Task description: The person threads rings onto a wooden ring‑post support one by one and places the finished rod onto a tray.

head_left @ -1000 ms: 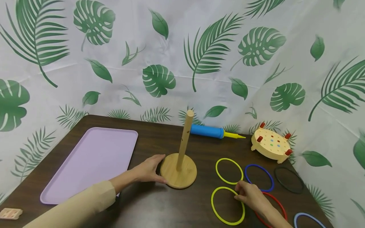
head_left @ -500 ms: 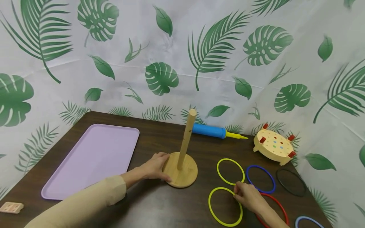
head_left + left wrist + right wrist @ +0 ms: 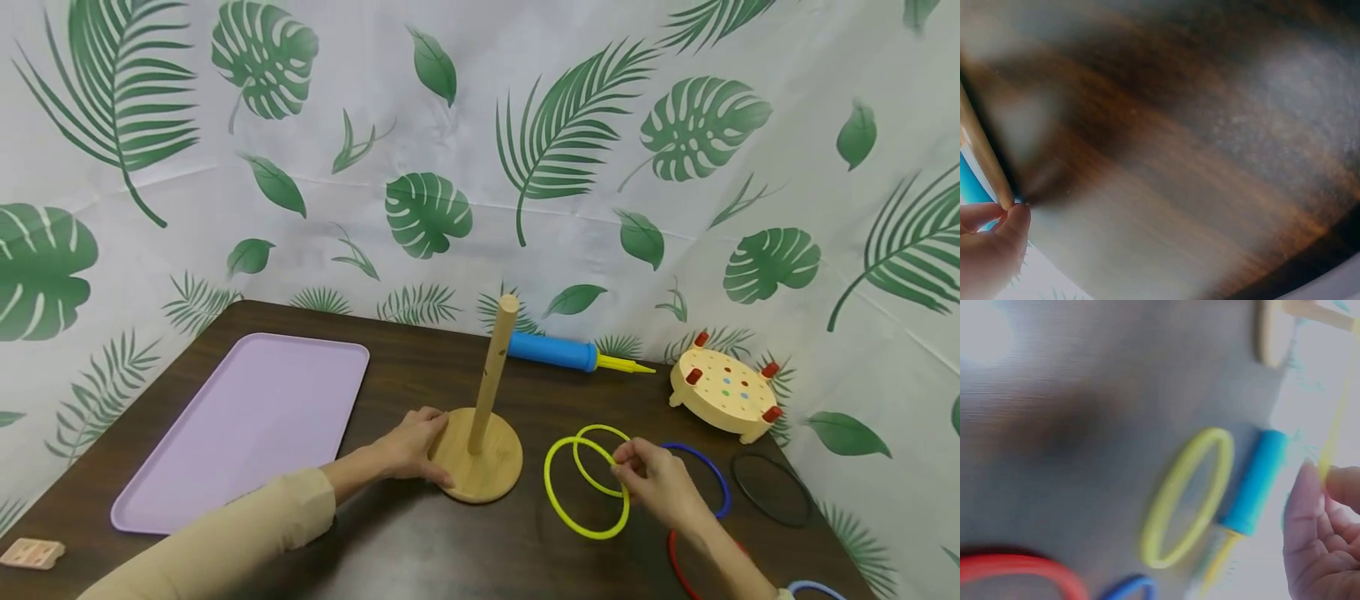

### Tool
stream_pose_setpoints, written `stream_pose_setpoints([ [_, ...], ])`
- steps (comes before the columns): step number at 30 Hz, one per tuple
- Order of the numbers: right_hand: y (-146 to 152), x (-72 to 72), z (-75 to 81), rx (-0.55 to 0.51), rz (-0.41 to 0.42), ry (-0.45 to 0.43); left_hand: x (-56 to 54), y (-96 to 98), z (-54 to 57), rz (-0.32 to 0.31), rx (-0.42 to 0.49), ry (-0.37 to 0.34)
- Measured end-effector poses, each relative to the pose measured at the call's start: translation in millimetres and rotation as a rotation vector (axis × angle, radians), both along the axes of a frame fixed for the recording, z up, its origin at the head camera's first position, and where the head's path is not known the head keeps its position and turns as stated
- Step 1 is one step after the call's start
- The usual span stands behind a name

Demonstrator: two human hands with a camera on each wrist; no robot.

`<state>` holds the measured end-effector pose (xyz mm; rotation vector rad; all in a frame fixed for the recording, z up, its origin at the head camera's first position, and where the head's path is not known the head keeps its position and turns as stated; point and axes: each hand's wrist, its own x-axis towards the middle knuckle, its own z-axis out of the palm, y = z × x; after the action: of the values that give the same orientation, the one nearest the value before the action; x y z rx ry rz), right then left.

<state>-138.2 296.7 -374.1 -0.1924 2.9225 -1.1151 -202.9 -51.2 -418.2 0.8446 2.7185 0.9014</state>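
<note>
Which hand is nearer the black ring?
Right. The right hand, pinching a yellow ring, is left of the black ring, with the blue ring between them. The left hand is much farther left, gripping the stand.

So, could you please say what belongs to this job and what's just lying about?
In use: upright wooden peg stand; held yellow ring; probably five other coloured rings.

Seemingly lying about: rectangular lilac tray; blue cylindrical pump; red-pegged cream board; small pale block.

Counter: tray, left edge | peg stand, centre | pump, back edge, behind peg stand | pegged board, back right corner | rings, toward right edge
</note>
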Motion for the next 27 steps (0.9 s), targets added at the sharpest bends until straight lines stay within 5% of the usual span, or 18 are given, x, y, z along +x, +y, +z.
stream_pose_setpoints([
  [5, -8, -12.5, 34.3, -0.184, -0.08, 0.07, -0.3, 0.6, -3.2, -0.005, -0.002, 0.009],
  [15, -48, -42.1, 103.4, -0.44, -0.054, 0.152, 0.0, 0.7, -3.5, -0.009, 0.013, 0.029],
  [21, -79, -54.6, 116.2, -0.469, 0.007, 0.175, 0.1, 0.2, -5.0, -0.018, 0.006, 0.049],
  [27, -100, -64.3, 112.3, -0.447, 0.049, 0.18, -1.0, 0.1, -5.3, -0.017, 0.003, 0.046],
])
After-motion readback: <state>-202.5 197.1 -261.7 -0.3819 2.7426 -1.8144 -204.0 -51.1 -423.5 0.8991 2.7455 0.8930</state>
